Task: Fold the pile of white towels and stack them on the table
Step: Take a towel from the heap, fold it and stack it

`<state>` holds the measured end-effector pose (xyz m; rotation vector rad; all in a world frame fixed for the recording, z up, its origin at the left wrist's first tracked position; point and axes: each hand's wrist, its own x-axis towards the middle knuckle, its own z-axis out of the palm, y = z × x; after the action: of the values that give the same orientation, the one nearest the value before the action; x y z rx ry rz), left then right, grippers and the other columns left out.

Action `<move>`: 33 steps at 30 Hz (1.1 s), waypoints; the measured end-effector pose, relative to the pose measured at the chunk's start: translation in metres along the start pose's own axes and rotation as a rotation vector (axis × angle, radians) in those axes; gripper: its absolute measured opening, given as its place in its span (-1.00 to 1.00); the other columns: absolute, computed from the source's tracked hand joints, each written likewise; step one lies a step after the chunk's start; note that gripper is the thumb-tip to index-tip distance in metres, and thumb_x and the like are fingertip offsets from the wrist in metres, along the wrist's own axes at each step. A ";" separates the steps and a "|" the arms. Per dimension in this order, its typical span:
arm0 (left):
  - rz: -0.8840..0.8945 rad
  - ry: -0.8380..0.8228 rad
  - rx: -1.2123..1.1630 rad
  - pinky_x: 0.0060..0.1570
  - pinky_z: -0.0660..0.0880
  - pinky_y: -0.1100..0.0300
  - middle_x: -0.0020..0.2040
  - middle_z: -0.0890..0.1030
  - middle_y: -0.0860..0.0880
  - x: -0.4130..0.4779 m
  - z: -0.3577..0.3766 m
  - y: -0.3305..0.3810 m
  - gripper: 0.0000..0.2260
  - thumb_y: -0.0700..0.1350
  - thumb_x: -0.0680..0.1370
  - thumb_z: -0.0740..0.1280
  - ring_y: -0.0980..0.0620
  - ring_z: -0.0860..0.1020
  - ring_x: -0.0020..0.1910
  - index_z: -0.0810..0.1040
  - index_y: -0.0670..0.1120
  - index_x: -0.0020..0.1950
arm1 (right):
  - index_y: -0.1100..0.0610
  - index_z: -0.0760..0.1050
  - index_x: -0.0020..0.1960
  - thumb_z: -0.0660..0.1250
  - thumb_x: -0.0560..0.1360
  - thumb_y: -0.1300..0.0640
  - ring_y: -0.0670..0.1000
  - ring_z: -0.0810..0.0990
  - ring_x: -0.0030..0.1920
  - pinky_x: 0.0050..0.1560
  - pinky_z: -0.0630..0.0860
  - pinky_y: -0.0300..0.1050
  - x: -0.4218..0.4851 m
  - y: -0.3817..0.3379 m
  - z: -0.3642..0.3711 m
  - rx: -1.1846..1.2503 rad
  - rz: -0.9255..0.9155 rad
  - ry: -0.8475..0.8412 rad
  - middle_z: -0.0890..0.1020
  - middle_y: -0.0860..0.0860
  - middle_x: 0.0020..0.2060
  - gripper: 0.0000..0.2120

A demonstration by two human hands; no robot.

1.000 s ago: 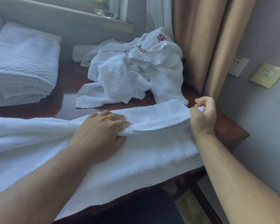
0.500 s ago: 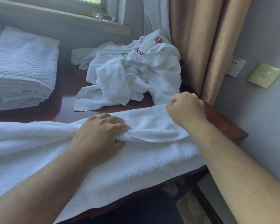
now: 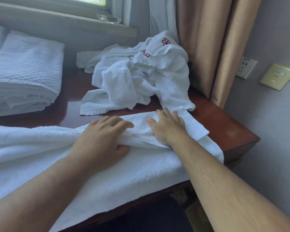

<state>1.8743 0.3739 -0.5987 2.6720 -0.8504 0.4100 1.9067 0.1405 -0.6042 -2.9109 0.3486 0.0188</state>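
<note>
A large white towel (image 3: pixel 127 169) lies spread across the front of the dark wooden table (image 3: pixel 224 121), with its far edge folded toward me. My left hand (image 3: pixel 102 138) grips the folded edge near the middle, thumb tucked under the fold. My right hand (image 3: pixel 167 126) lies flat on the folded part just to the right, fingers straight and spread. Behind them sits a crumpled pile of white towels (image 3: pixel 141 77), some with red embroidery. A stack of folded white quilted linen (image 3: pixel 23 72) rests at the far left.
The table's right corner is close to the grey wall with a socket (image 3: pixel 244 67) and a beige switch plate (image 3: pixel 277 77). Tan curtains (image 3: pixel 214 44) hang behind the pile. A window sill (image 3: pixel 65 19) with a clear glass item runs along the back.
My right hand carried the towel's right end leftward over the towel, let go of it and now presses flat on the fold. My left hand stayed on the folded edge.
</note>
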 end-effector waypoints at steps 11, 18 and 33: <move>-0.369 0.044 0.138 0.27 0.34 -0.08 0.22 0.61 0.04 -0.103 -0.086 -0.151 -0.33 0.45 0.40 0.15 -0.10 0.51 0.25 0.50 0.11 0.38 | 0.08 0.58 0.20 0.20 0.62 0.00 0.16 0.47 0.19 0.19 0.42 0.09 -0.048 -0.122 -0.010 0.181 -0.457 0.276 0.59 0.05 0.11 -0.72; -0.654 -0.038 0.165 0.53 0.12 0.00 0.58 0.30 0.01 -0.168 -0.116 -0.212 -0.13 0.51 0.34 -0.01 -0.05 0.23 0.55 0.23 0.15 0.60 | 0.02 0.30 0.44 0.14 0.50 -0.46 0.12 0.44 0.27 0.28 0.33 0.11 -0.099 -0.233 0.041 -0.018 -0.681 0.108 0.51 0.02 0.26 -0.28; -0.824 0.321 0.052 0.04 0.51 -0.02 -0.04 0.68 -0.08 -0.135 -0.125 -0.231 -0.83 -0.03 0.45 0.33 -0.20 0.59 0.03 0.60 0.02 0.01 | 0.07 0.63 0.23 0.54 0.40 -0.06 0.15 0.48 0.11 0.11 0.30 0.05 -0.057 -0.236 0.054 0.243 -0.915 0.391 0.57 0.01 0.03 -0.55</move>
<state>1.8846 0.6684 -0.5787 2.6075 0.3624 0.6100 1.9076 0.3891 -0.6067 -2.5381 -0.8692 -0.6728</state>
